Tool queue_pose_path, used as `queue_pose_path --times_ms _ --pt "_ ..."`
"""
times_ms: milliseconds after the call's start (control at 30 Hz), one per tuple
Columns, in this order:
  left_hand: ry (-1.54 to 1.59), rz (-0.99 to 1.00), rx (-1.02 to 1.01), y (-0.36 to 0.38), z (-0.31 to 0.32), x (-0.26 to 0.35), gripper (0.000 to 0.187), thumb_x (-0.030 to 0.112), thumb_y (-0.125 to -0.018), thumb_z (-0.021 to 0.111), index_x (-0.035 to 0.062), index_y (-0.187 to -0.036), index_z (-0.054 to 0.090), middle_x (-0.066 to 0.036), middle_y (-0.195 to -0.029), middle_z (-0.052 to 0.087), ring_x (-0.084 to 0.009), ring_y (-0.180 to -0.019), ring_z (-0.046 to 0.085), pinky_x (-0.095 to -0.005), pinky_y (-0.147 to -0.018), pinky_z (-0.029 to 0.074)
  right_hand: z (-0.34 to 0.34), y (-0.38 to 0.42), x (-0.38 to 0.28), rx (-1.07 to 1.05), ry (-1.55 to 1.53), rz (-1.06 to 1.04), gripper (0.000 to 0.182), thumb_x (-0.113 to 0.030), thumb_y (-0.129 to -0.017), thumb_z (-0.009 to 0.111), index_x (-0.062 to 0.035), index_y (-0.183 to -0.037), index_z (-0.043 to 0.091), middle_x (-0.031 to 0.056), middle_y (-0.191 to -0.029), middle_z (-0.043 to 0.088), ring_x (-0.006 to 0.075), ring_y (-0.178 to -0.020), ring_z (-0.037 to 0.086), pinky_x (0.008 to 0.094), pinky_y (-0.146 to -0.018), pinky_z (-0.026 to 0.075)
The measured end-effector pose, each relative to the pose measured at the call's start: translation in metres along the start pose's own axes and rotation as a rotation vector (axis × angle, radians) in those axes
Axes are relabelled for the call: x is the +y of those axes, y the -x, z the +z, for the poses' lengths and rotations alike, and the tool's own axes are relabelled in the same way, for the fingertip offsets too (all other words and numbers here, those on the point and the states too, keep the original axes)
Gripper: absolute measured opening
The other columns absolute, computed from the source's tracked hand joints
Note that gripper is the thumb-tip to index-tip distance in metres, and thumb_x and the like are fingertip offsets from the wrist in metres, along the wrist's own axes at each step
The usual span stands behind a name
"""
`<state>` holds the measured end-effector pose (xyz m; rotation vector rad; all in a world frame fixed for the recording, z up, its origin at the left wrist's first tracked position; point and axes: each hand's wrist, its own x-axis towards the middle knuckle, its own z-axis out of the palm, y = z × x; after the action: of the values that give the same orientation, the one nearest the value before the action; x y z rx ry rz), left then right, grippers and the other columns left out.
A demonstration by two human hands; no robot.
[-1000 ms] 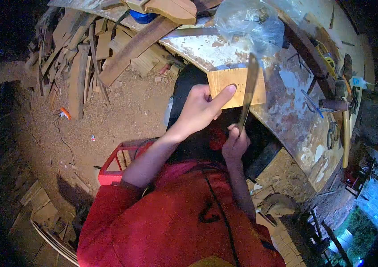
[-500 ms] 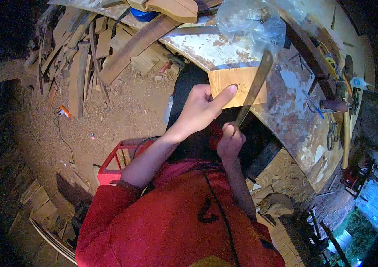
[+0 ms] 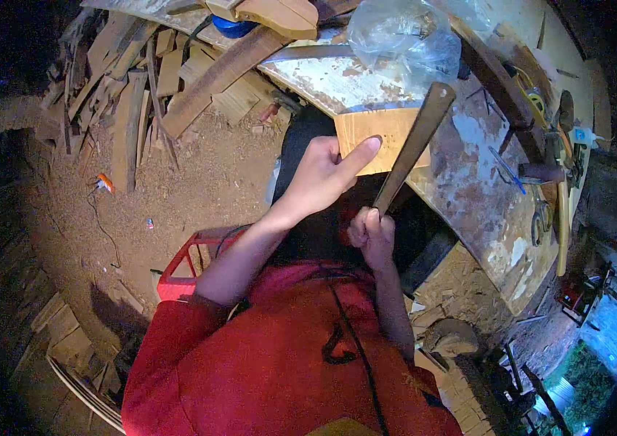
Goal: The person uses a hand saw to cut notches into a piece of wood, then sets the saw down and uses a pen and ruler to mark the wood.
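Note:
My left hand [image 3: 327,174] is closed on a small light wooden board [image 3: 377,134], thumb laid over its face and fingers behind. Small dark dots mark the board's face, and fine nicks show along its upper edge. In my right hand [image 3: 374,234], fingers wrap around the lower end of a long flat metal blade [image 3: 417,142] with a rounded tip and a small hole near it. The blade slants up to the right and overlaps the right part of the board. Its handle end is hidden in my fist.
The worn workbench [image 3: 461,196] holds a clear plastic bag [image 3: 403,43], a dark wooden beam [image 3: 501,83], a blue pen-like stick [image 3: 506,171] and scissors [image 3: 541,221]. Wood offcuts [image 3: 130,123] pile up at left. A red plastic stool [image 3: 196,254] stands by my left side.
The blade's tip has risen towards the camera and looks larger, its broad side showing more. My right hand has shifted slightly down. My left hand and the board have drifted slightly left.

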<state>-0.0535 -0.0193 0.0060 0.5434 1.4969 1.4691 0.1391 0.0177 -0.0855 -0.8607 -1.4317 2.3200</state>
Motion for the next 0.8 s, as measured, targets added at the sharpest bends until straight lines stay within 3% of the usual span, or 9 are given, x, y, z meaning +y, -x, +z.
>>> queue_pose_path --times_ms 100,200,300,600,700,800 --pt "0.032 0.036 -0.005 0.000 0.002 -0.003 0.040 0.038 -0.098 0.058 0.0000 -0.096 0.072 0.005 -0.068 0.060 -0.0020 -0.061 0.047 -0.0234 -0.050 0.038 -0.007 0.001 -0.007 -0.109 -0.179 0.213 0.050 -0.046 -0.101 0.045 -0.0116 -0.065 0.048 -0.0013 -0.057 0.042 0.0107 -0.048 0.038 0.0269 -0.046 0.029" --pt "0.038 0.045 -0.006 0.001 0.004 -0.001 0.041 0.038 -0.099 0.058 -0.0002 -0.095 0.071 0.004 -0.066 0.060 -0.0020 -0.058 0.046 -0.0232 -0.049 0.037 -0.012 0.001 -0.008 -0.141 -0.180 0.214 0.049 -0.045 -0.101 0.045 -0.0114 -0.066 0.048 -0.0012 -0.058 0.044 0.0108 -0.048 0.039 0.0270 -0.046 0.029" --pt "0.039 0.010 0.010 0.001 0.002 -0.003 0.042 0.039 -0.098 0.058 0.0005 -0.091 0.071 0.005 -0.062 0.057 -0.0021 -0.055 0.045 -0.0233 -0.046 0.034 -0.006 0.005 -0.010 -0.025 0.018 0.062 0.048 -0.044 -0.103 0.043 -0.0092 -0.069 0.044 -0.0028 -0.055 0.035 0.0096 -0.045 0.032 0.0266 -0.043 0.026" --pt "-0.038 0.010 0.071 0.001 0.007 -0.002 0.047 0.045 -0.097 0.058 0.0031 -0.080 0.069 0.004 -0.054 0.051 -0.0036 -0.048 0.044 -0.0247 -0.042 0.032 0.006 0.006 -0.004 0.246 0.386 -0.140 0.045 -0.041 -0.101 0.045 -0.0077 -0.072 0.051 -0.0027 -0.059 0.042 0.0084 -0.052 0.038 0.0263 -0.049 0.029" --pt "-0.050 0.017 0.064 0.000 0.005 -0.005 0.047 0.045 -0.097 0.058 0.0031 -0.078 0.069 0.004 -0.053 0.051 -0.0036 -0.048 0.044 -0.0251 -0.042 0.032 0.000 0.011 -0.006 0.150 0.435 -0.183 0.046 -0.041 -0.101 0.045 -0.0075 -0.070 0.052 -0.0025 -0.059 0.044 0.0086 -0.052 0.039 0.0269 -0.049 0.030" --pt "-0.073 0.010 0.060 -0.002 0.004 -0.004 0.048 0.045 -0.097 0.058 0.0032 -0.077 0.069 0.004 -0.053 0.050 -0.0037 -0.049 0.044 -0.0254 -0.042 0.032 0.001 0.017 -0.006 0.236 0.486 -0.231 0.045 -0.038 -0.101 0.045 -0.0071 -0.069 0.052 -0.0022 -0.059 0.044 0.0086 -0.052 0.040 0.0270 -0.049 0.030"
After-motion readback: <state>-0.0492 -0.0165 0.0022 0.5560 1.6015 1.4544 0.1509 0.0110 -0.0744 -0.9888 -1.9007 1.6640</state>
